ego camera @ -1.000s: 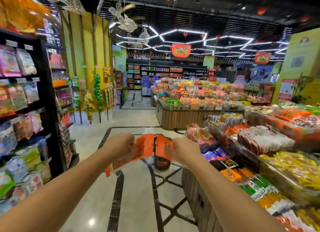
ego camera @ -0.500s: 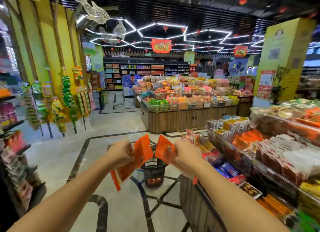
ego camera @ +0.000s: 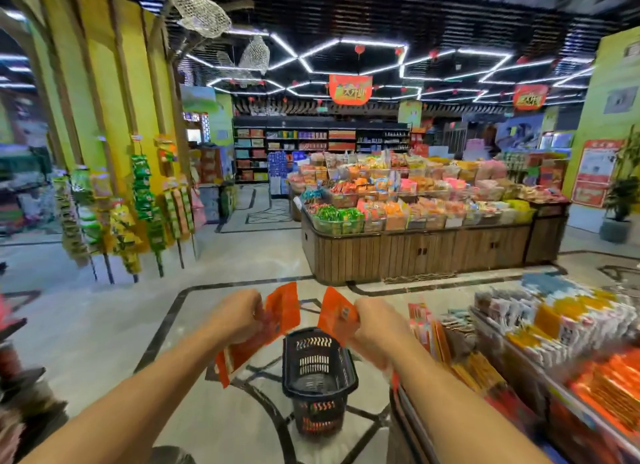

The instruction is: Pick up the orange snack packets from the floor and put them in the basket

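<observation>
Left hand: fingers curled shut around a bunch of orange snack packets; one packet fans up at 12 o'clock of the fist, others trail down toward 7 o'clock.
Right hand: fingers closed on a second bunch of orange packets, which stick out toward 10 o'clock of the fist.
Basket: black plastic, upright on the floor, mouth open; something orange shows through the lower slots, too blurred to name.
Key relation: basket sits at 6 o'clock of the gap between the two hands, below both bunches. Neither bunch touches the rim.
Nearer hand: right hand's packets hang almost over the far rim; left hand's bunch is just to the 9 o'clock side.
Basket long axis: runs roughly 12 to 6, away from the person.
Judgement: carrying step done, drop not yet made; both hands need to come down and inward.
Risk: snack counter stands close at 3 o'clock of the basket.
</observation>
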